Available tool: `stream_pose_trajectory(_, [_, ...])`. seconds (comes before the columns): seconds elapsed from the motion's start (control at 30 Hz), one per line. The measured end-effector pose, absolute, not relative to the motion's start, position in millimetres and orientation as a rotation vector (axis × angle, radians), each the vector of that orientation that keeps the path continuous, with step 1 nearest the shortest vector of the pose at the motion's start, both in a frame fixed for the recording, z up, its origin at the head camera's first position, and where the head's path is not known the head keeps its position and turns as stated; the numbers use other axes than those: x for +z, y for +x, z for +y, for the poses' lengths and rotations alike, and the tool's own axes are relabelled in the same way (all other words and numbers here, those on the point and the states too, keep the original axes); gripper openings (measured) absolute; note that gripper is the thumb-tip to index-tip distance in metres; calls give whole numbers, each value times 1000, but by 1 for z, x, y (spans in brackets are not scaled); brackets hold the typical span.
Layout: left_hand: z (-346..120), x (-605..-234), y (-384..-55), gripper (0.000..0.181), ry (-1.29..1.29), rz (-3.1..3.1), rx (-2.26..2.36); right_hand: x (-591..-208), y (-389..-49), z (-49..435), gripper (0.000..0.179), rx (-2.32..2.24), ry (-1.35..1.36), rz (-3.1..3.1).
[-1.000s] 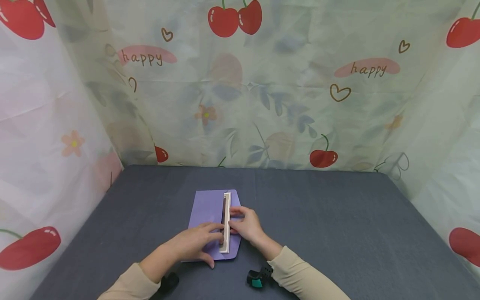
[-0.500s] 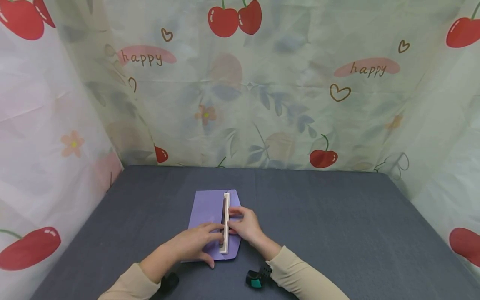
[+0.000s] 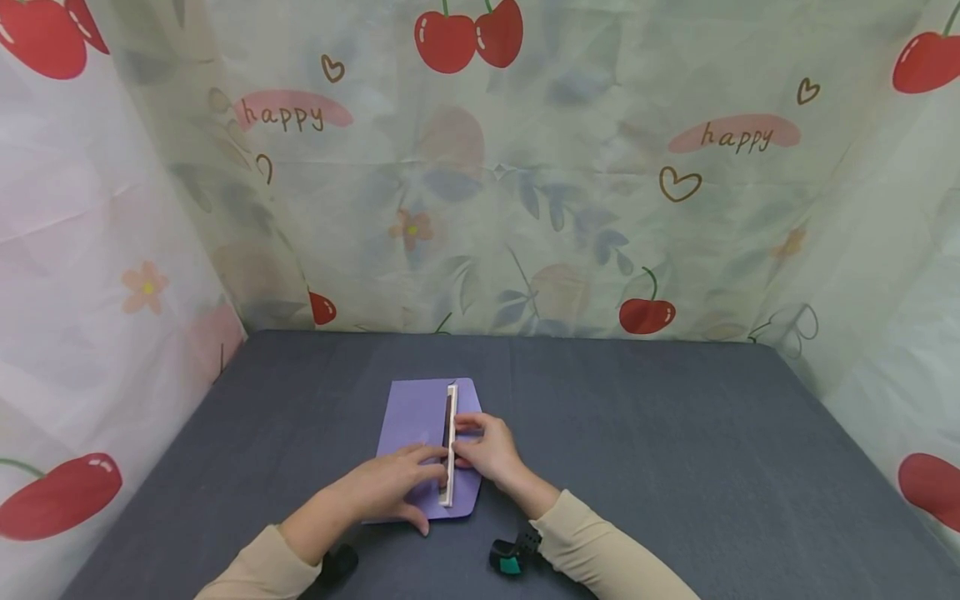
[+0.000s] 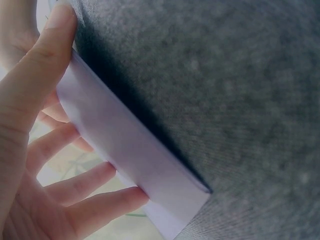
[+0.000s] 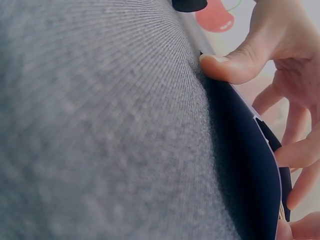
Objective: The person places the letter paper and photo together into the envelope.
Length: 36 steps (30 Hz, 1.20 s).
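A purple envelope [image 3: 416,408] lies on the dark table, its flap side to the right. A thin, flat, white-rimmed piece [image 3: 447,496] stands on edge at its mouth, with a dark gap to its left. My right hand [image 3: 498,454] holds this piece from the right between thumb and fingers. My left hand [image 3: 382,483] rests on the envelope's near part, fingertips at the gap and thumb spread toward the near edge. In the left wrist view, my left fingers [image 4: 100,175] touch the edge of the pale purple panel [image 4: 125,135]. A dark strip [image 5: 285,195] shows beside my right fingers [image 5: 300,152].
Grey-blue cloth covers the table [image 3: 637,433]. A patterned curtain [image 3: 480,208] closes off the back and both sides. A black device with a teal patch [image 3: 510,567] sits at my right sleeve, and another black one [image 3: 341,567] is below my left wrist.
The white-rimmed piece has shifted slightly left and looks narrower than before. My right hand has moved slightly left with it. The left hand and envelope hold their place.
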<state>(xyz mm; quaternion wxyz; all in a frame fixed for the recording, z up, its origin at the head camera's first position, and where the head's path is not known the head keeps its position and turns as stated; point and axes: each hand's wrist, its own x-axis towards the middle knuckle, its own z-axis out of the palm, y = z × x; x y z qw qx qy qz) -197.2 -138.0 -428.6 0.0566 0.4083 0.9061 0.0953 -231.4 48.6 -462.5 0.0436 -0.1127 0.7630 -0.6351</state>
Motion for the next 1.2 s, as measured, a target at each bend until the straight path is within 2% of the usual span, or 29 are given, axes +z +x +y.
stream_pose_trajectory(0.23, [-138,-429,-197,50,1266,2758,281,-459,-233,46,40,-1911,-230,2322])
stream_pose_trajectory(0.6, [-138,-430,-197,49,1356,2777,284,-460,-234,44,40,-1880,-257,2328])
stream_pose_trajectory(1.2, [-138,-430,-196,45,1320,2773,289,-462,-237,40,43,-1855,-245,2327])
